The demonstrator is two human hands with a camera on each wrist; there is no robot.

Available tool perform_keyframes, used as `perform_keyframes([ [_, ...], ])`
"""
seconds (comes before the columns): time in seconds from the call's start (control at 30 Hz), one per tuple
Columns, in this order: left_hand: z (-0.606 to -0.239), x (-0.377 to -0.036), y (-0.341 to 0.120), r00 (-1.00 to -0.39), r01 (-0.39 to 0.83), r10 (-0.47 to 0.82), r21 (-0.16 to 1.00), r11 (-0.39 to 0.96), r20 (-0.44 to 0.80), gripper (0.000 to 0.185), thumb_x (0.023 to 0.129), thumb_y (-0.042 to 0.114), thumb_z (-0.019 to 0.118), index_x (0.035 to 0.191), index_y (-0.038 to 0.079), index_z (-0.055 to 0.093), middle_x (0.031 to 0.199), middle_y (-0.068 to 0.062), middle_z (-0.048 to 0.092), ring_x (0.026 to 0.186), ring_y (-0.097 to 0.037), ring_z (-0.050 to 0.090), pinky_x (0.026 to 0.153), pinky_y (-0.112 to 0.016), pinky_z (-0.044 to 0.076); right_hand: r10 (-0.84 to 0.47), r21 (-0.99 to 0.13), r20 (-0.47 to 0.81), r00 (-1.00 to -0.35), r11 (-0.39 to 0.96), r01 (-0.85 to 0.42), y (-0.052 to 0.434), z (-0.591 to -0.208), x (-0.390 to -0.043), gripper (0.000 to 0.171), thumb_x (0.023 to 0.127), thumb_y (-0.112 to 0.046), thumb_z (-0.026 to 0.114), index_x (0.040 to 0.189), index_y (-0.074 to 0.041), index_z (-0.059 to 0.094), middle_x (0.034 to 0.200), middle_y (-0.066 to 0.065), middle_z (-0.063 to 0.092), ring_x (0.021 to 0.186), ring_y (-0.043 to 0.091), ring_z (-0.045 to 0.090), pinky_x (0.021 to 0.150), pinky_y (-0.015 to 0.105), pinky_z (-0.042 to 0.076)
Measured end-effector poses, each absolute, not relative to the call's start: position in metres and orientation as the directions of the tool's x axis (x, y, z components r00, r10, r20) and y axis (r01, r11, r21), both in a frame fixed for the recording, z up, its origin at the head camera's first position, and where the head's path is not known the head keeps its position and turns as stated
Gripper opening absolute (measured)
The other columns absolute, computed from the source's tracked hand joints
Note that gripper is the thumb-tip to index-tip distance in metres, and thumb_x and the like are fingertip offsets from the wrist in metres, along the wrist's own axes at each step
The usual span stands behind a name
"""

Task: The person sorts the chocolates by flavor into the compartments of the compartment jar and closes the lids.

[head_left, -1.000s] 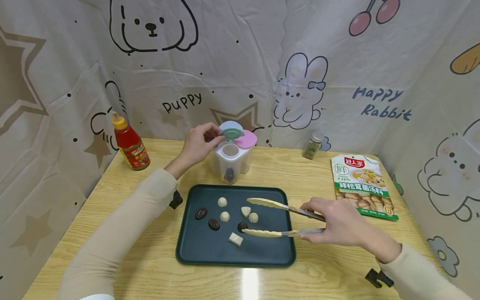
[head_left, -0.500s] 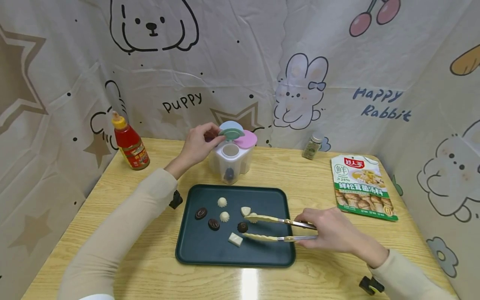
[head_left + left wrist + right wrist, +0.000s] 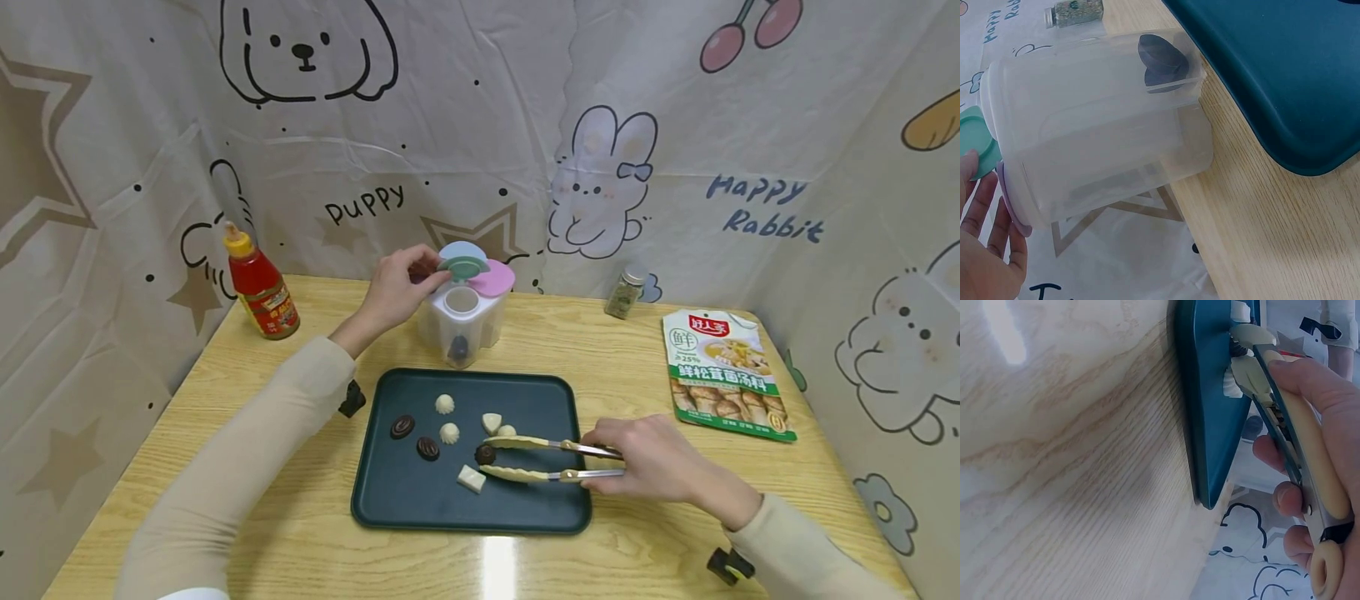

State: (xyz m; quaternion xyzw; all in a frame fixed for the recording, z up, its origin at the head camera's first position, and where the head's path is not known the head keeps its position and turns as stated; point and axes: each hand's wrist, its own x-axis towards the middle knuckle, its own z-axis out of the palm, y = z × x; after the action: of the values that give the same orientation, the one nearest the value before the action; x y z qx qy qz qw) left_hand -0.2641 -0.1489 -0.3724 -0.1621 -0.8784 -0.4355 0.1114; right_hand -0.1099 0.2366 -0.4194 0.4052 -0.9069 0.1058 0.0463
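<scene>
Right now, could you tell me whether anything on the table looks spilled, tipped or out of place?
Nothing stands out. The container, sauce bottle and spice jar stand upright, the chocolates lie on the tray, and the packet lies flat.

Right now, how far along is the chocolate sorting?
Done: one dark chocolate sits in the clear container, whose green lid the left hand holds open. In hand: the right hand closes tongs on a dark chocolate. Left: about six more pieces on the tray.
</scene>
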Motion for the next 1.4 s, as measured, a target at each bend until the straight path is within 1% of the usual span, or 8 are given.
perform_keyframes([
  [0.33, -0.371, -0.263, -0.149, -0.924, 0.380, 0.189, 0.730, 0.568, 0.334, 0.019, 0.101, 0.020, 0.073, 0.114, 0.006, 0.070, 0.109, -0.014, 0.073, 0.096, -0.026, 0.066, 0.086, -0.037, 0.056, -0.734, -0.155, 0.174, -0.656, 0.638, -0.754, 0.233, -0.415, -0.112, 0.032, 0.081, -0.045, 0.087, 0.102, -0.024, 0.077, 0.081, -0.017, 0.066, 0.056, -0.012, 0.031, 0.049, 0.011, 0.023],
  [0.47, -0.371, -0.263, -0.149, -0.926, 0.375, 0.188, 0.735, 0.564, 0.328, 0.019, 0.101, 0.020, 0.073, 0.114, 0.006, 0.069, 0.110, -0.014, 0.073, 0.097, -0.027, 0.066, 0.087, -0.038, 0.057, -0.740, -0.142, 0.206, -0.641, 0.625, -0.767, 0.235, -0.408, -0.115, 0.032, 0.080, -0.043, 0.089, 0.102, -0.023, 0.077, 0.084, -0.016, 0.069, 0.055, -0.013, 0.032, 0.048, 0.010, 0.023],
  [0.63, -0.371, -0.264, -0.149, -0.928, 0.370, 0.189, 0.733, 0.571, 0.322, 0.019, 0.101, 0.020, 0.073, 0.114, 0.007, 0.069, 0.110, -0.013, 0.074, 0.098, -0.026, 0.067, 0.089, -0.040, 0.058, -0.734, -0.111, 0.276, -0.621, 0.617, -0.779, 0.238, -0.393, -0.122, 0.035, 0.077, -0.040, 0.092, 0.102, -0.021, 0.077, 0.086, -0.013, 0.073, 0.056, -0.014, 0.039, 0.048, 0.009, 0.027],
  [0.73, -0.371, -0.264, -0.149, -0.928, 0.369, 0.188, 0.732, 0.572, 0.321, 0.019, 0.101, 0.020, 0.073, 0.114, 0.007, 0.069, 0.111, -0.013, 0.073, 0.098, -0.027, 0.067, 0.090, -0.041, 0.058, -0.731, -0.089, 0.324, -0.600, 0.608, -0.789, 0.239, -0.383, -0.130, 0.035, 0.077, -0.041, 0.092, 0.101, -0.021, 0.077, 0.085, -0.012, 0.073, 0.056, -0.012, 0.045, 0.048, 0.009, 0.028],
  [0.9, -0.370, -0.263, -0.148, -0.928, 0.370, 0.189, 0.734, 0.569, 0.321, 0.019, 0.101, 0.021, 0.073, 0.114, 0.007, 0.069, 0.111, -0.013, 0.073, 0.097, -0.026, 0.066, 0.089, -0.040, 0.058, -0.721, -0.076, 0.385, -0.576, 0.597, -0.798, 0.239, -0.365, -0.148, 0.031, 0.085, -0.043, 0.087, 0.102, -0.019, 0.076, 0.084, -0.009, 0.074, 0.058, -0.007, 0.052, 0.048, 0.011, 0.029],
  [1.13, -0.370, -0.262, -0.149, -0.927, 0.372, 0.191, 0.731, 0.571, 0.322, 0.019, 0.101, 0.020, 0.073, 0.114, 0.006, 0.070, 0.109, -0.013, 0.072, 0.095, -0.025, 0.064, 0.084, -0.034, 0.054, -0.682, -0.059, 0.447, -0.579, 0.624, -0.779, 0.228, -0.341, -0.176, 0.034, 0.075, -0.031, 0.093, 0.102, -0.016, 0.077, 0.086, -0.005, 0.076, 0.059, 0.001, 0.054, 0.049, 0.017, 0.031],
  [1.3, -0.368, -0.261, -0.148, -0.927, 0.371, 0.192, 0.726, 0.579, 0.322, 0.019, 0.101, 0.020, 0.073, 0.115, 0.006, 0.070, 0.109, -0.013, 0.073, 0.095, -0.025, 0.064, 0.083, -0.032, 0.054, -0.667, -0.047, 0.461, -0.585, 0.640, -0.767, 0.219, -0.333, -0.194, 0.037, 0.075, -0.032, 0.094, 0.102, -0.014, 0.077, 0.087, -0.001, 0.077, 0.059, 0.004, 0.053, 0.050, 0.020, 0.032],
  [1.4, -0.368, -0.261, -0.148, -0.928, 0.369, 0.190, 0.726, 0.581, 0.319, 0.019, 0.101, 0.020, 0.072, 0.115, 0.006, 0.070, 0.109, -0.013, 0.073, 0.095, -0.025, 0.065, 0.084, -0.033, 0.054, -0.658, -0.052, 0.462, -0.594, 0.649, -0.759, 0.215, -0.330, -0.203, 0.036, 0.077, -0.032, 0.093, 0.103, -0.012, 0.078, 0.089, 0.001, 0.079, 0.062, 0.007, 0.058, 0.051, 0.022, 0.035],
])
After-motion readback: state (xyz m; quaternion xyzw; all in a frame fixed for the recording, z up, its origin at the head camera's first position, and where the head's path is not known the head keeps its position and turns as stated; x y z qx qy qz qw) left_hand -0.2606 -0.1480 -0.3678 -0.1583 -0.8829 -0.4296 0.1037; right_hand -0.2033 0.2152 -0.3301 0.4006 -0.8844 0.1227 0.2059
